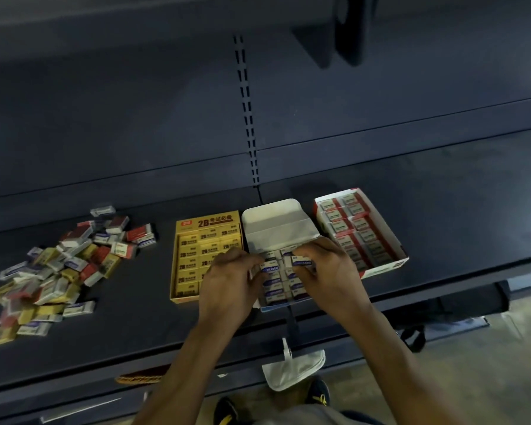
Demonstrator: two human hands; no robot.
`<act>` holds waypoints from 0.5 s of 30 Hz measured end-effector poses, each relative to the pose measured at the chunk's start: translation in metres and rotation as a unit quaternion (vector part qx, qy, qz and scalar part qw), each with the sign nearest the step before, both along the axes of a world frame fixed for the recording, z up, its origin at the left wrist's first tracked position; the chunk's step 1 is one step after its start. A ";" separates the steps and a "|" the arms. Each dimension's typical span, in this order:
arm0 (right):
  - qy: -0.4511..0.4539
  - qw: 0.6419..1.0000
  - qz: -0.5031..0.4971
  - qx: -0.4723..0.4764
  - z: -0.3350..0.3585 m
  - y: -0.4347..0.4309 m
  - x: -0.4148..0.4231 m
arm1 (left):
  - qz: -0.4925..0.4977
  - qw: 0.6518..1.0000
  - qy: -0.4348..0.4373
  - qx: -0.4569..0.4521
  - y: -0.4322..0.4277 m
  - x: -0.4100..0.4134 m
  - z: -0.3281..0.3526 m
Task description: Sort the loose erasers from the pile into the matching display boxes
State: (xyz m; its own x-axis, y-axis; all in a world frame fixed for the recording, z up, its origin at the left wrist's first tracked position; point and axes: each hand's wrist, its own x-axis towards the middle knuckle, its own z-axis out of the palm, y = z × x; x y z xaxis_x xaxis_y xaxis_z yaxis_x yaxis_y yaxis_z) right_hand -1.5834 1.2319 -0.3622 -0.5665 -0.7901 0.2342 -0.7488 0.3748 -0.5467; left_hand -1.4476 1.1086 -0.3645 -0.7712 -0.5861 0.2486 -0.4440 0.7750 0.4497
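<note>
A pile of loose erasers (54, 271) in yellow, red and blue wrappers lies at the left of the dark shelf. Three display boxes stand side by side: a yellow box (209, 228), a white box with an open flap (276, 222) holding blue-wrapped erasers, and a red box (377, 216) filled with red-wrapped erasers. Both hands are over the white box. My right hand (328, 271) pinches a blue-wrapped eraser (302, 261) above the box's rows. My left hand (230, 283) has its fingers curled on another blue eraser (269, 267) in the box.
The shelf (442, 191) is dark metal with a slotted upright (249, 124) at the back. A white paper tag (292, 369) hangs below the shelf's front edge. My shoes (318, 392) and the floor show beneath.
</note>
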 end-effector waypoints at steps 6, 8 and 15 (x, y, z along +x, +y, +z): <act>-0.007 1.000 0.011 0.001 -0.003 0.003 -0.002 | 0.020 0.999 -0.020 -0.040 0.005 -0.005 0.001; -0.005 1.000 0.015 -0.002 -0.003 0.003 0.000 | 0.019 0.999 -0.020 -0.039 0.004 -0.006 -0.001; 0.004 0.999 0.043 0.003 -0.006 -0.003 0.012 | 0.023 0.999 -0.022 -0.010 0.007 -0.009 -0.005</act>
State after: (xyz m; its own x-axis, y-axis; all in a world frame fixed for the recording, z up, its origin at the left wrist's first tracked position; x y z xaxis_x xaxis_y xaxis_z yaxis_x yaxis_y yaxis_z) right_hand -1.5718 1.2285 -0.3683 -0.4938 -0.8377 0.2333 -0.7829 0.3115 -0.5385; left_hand -1.4567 1.1154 -0.3698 -0.7543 -0.6159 0.2275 -0.4982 0.7626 0.4127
